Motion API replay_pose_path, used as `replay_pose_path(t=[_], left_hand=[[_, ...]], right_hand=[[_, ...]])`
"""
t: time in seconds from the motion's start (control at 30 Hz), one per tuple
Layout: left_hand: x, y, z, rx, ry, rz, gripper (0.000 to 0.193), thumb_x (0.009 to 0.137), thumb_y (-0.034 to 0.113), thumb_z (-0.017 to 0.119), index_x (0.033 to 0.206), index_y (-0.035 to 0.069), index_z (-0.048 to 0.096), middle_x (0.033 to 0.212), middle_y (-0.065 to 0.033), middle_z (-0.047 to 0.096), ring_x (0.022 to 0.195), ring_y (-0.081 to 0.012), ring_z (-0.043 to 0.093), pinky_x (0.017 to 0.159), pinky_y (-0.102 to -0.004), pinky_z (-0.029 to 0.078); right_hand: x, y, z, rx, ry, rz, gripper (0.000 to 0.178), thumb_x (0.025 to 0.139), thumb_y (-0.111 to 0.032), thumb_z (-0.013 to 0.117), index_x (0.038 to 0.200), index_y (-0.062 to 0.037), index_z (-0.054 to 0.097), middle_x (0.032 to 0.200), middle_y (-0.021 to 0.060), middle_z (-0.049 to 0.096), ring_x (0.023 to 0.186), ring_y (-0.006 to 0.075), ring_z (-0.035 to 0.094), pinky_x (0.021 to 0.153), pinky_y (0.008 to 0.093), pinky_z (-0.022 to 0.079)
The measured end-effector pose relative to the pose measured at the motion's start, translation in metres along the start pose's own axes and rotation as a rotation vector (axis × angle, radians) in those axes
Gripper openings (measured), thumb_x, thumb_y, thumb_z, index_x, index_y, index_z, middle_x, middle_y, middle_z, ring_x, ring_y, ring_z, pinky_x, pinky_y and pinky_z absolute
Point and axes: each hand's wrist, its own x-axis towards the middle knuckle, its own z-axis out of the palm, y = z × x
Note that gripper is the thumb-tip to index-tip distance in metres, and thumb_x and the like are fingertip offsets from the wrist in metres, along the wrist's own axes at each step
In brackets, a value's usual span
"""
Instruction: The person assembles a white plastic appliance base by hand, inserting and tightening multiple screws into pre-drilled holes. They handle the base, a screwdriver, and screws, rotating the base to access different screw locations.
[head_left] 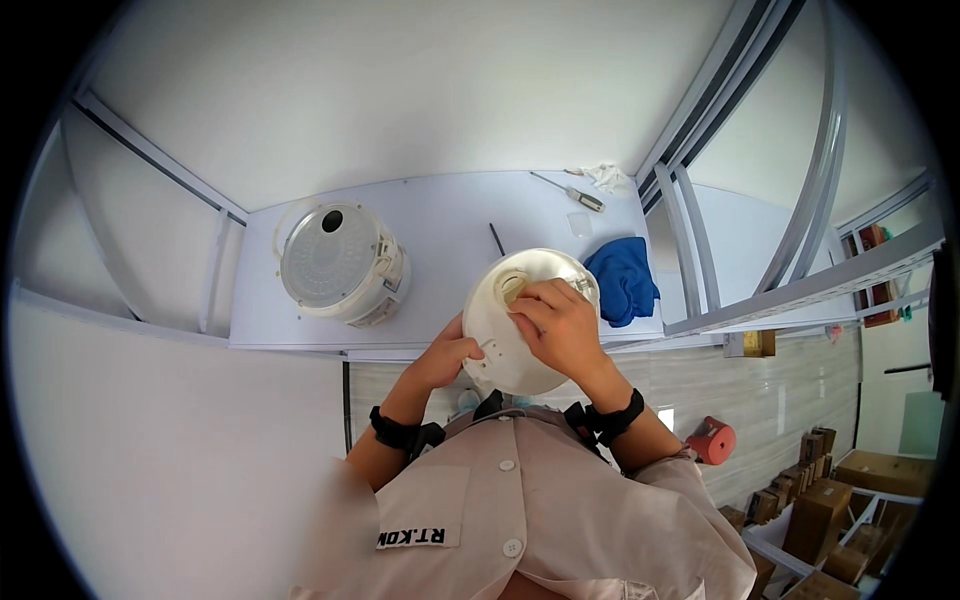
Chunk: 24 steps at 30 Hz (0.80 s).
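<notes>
A round white plastic lid (520,362) is tilted at the table's front edge, close to my body. My left hand (440,358) grips its left rim, with the thumb on the upper face. Over the lid's upper part, my right hand (560,325) has its fingers pinched together at a round, raised-rim opening (511,287). Whatever these fingertips hold is hidden. Left of the lid stands a white rice cooker (375,300), its grey top plate (325,262) showing a dark oval hole.
A crumpled blue cloth (622,283) lies right of the lid. Behind are a dark thin rod (497,238), a clear plastic piece (580,224), a screwdriver (585,199) and a white rag (606,177). Grey metal frame posts (690,240) border the table's right side.
</notes>
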Motion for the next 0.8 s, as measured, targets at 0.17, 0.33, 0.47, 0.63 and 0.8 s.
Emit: replay_pose_path(t=[0.17,0.33,0.47,0.63,0.8], left_hand=[[0.002,-0.004,-0.005,-0.018,0.022,0.009,0.08,0.077,0.0,0.057,0.155,0.003,0.041,0.136,-0.0086,0.059,0.125,-0.0206,0.057,0.107,-0.0356,0.047],[-0.001,0.003,-0.002,-0.029,0.041,0.007,0.079,0.076,0.0,0.057,0.154,0.002,0.042,0.137,-0.0094,0.059,0.125,-0.0214,0.058,0.107,-0.0361,0.048],[-0.001,0.0,-0.009,-0.013,0.001,0.011,0.08,0.076,0.001,0.057,0.154,0.002,0.042,0.137,-0.0098,0.06,0.126,-0.0216,0.059,0.108,-0.0365,0.048],[-0.005,0.004,-0.005,0.012,-0.004,-0.004,0.079,0.076,0.002,0.058,0.153,0.002,0.043,0.136,-0.0094,0.061,0.124,-0.0212,0.059,0.107,-0.0359,0.048],[-0.008,0.006,-0.005,0.019,0.01,-0.007,0.079,0.076,0.001,0.057,0.154,0.002,0.043,0.136,-0.0089,0.061,0.123,-0.0202,0.059,0.107,-0.0352,0.048]], right_hand=[[-0.002,0.002,0.002,0.201,0.071,0.117,0.017,0.085,-0.004,0.081,0.1,-0.0049,0.074,0.092,0.0073,0.074,0.084,0.0227,0.068,0.076,0.0344,0.056],[-0.003,0.0,0.01,0.527,0.127,0.433,0.013,0.091,-0.002,0.077,0.102,-0.0021,0.071,0.085,0.008,0.072,0.075,0.0176,0.067,0.067,0.0294,0.055],[0.004,0.004,0.016,0.42,0.186,0.408,0.011,0.091,-0.002,0.077,0.1,-0.0009,0.07,0.087,0.0089,0.071,0.072,0.0178,0.067,0.064,0.0296,0.055],[0.006,0.01,0.021,0.313,0.19,0.427,0.008,0.091,-0.002,0.076,0.096,-0.0001,0.071,0.088,0.0094,0.07,0.071,0.0173,0.067,0.062,0.029,0.055],[0.007,0.008,0.022,0.366,0.188,0.533,0.007,0.09,-0.001,0.077,0.094,-0.0005,0.071,0.088,0.0103,0.07,0.071,0.0191,0.068,0.061,0.03,0.055]])
